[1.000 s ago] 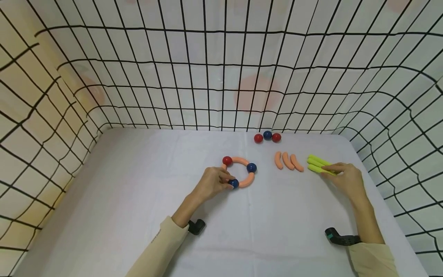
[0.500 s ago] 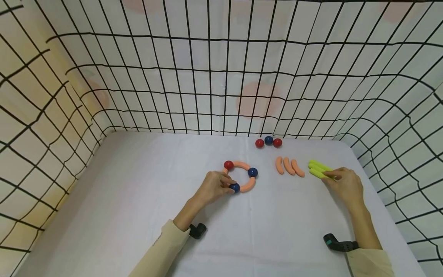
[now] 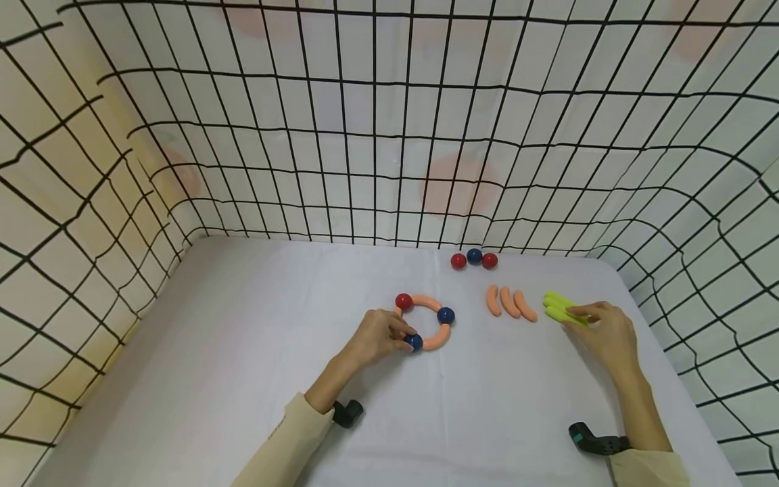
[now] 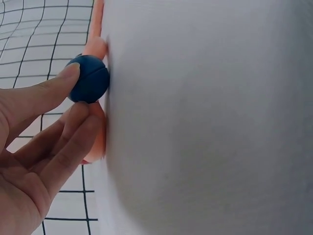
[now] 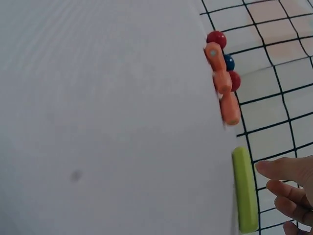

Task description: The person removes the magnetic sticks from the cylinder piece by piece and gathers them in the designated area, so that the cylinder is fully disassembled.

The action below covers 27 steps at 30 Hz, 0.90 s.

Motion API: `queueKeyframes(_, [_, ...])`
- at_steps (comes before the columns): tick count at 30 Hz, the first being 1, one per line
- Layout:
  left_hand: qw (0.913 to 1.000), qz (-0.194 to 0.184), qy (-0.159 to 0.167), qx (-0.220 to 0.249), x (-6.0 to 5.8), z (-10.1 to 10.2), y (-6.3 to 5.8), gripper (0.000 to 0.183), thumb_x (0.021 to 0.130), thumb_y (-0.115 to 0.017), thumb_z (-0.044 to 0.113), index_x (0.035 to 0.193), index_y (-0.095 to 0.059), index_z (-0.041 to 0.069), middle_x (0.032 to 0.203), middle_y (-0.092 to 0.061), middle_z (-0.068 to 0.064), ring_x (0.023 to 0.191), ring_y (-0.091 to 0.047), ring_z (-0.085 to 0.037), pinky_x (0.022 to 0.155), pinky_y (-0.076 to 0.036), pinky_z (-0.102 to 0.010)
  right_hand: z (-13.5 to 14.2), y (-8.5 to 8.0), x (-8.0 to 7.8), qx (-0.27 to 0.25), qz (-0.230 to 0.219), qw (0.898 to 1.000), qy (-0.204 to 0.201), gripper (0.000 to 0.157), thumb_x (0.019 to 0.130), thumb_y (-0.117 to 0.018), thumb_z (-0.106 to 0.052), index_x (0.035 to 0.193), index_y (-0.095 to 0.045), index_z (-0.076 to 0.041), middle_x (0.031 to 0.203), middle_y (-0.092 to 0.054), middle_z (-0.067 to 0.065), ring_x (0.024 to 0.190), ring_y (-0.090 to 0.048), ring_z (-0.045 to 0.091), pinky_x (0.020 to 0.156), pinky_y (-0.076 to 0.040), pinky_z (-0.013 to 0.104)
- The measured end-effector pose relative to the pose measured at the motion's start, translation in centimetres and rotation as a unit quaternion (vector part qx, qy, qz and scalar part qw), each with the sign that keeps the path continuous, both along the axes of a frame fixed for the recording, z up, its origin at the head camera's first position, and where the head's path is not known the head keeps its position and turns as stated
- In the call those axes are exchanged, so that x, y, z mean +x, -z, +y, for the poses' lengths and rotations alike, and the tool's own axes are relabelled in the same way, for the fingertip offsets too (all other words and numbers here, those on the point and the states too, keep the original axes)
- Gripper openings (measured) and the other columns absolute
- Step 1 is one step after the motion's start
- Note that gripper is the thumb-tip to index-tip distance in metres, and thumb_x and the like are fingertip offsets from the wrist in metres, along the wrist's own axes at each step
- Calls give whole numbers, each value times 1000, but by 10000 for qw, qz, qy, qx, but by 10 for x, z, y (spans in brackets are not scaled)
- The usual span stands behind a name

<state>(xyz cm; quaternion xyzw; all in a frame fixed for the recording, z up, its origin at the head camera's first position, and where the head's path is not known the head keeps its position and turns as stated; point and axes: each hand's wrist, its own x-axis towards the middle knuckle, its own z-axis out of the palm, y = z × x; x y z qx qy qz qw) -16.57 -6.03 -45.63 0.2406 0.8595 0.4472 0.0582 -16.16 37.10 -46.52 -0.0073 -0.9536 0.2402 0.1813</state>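
Observation:
My left hand pinches a blue ball between thumb and fingers. This ball forms the near corner of a ring of balls and curved orange sticks on the white table. A red ball sits at the ring's far left, another blue ball at its right. Orange sticks join them; the left stick is partly hidden by my hand. My right hand is over the right ends of several yellow-green sticks. Its thumb and fingers stand apart just above the nearest stick in the right wrist view.
Three loose curved orange sticks lie between the ring and the yellow-green sticks. Behind them, two red balls and one blue ball stand in a row near the far edge. A black wire grid borders the table at the back and sides.
The whole head view has shifted downward as the camera tilts up. Both hands keep nearly the same place relative to the ring and the yellow-green sticks.

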Motion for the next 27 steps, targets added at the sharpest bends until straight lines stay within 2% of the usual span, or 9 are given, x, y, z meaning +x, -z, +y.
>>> queueKeyframes(7, [9995, -30, 270, -152, 1, -3, -6, 22, 79, -86, -3, 100, -81, -3, 88, -78, -15, 69, -60, -10, 60, -49, -13, -25, -18, 4, -417, 368, 9980, -289, 29, 87, -81, -8, 114, -76, 2, 114, -67, 25, 98, -54, 34, 75, -34, 35])
queueKeyframes(13, [9984, -118, 403, -382, 0, -12, -11, 22, 79, -86, -3, 101, -82, 0, 93, -78, -12, 75, -62, -10, 66, -53, -15, -56, -32, 7, -675, 349, 9948, -680, 31, 91, -78, -8, 122, -74, -3, 117, -68, 19, 103, -56, 28, 84, -45, 46])
queueKeyframes(19, [9981, -58, 520, -325, -2, -20, -12, 22, 79, -86, -4, 100, -81, -1, 95, -77, -12, 78, -65, -12, 69, -55, -16, -86, -37, 8, -918, -41, 9870, -1319, 35, 94, -76, -13, 128, -71, -5, 125, -68, 15, 111, -58, 28, 95, -49, 60])
queueKeyframes(22, [9977, 21, 573, -352, -2, -20, -11, 24, 79, -86, -4, 102, -81, -2, 96, -76, -12, 78, -65, -14, 68, -53, -16, -101, -36, 8, -1209, -356, 9786, -1627, 39, 95, -76, -16, 132, -69, -7, 133, -65, 15, 126, -55, 33, 105, -44, 68])
queueKeyframes(24, [9972, 69, 602, -427, -2, -18, -9, 27, 78, -87, -3, 104, -81, -2, 96, -75, -11, 79, -65, -17, 68, -53, -16, -112, -34, 9, -1404, -597, 9714, -1822, 41, 94, -77, -19, 133, -69, -12, 138, -64, 13, 139, -49, 39, 111, -40, 72])
queueKeyframes(27, [9959, 185, 669, -574, -1, -16, -8, 32, 77, -89, -1, 107, -80, -1, 98, -75, -11, 79, -65, -21, 68, -50, -17, -128, -29, 8, -1563, -841, 9599, -2171, 42, 94, -78, -23, 135, -68, -20, 142, -64, 8, 146, -44, 37, 113, -38, 72])
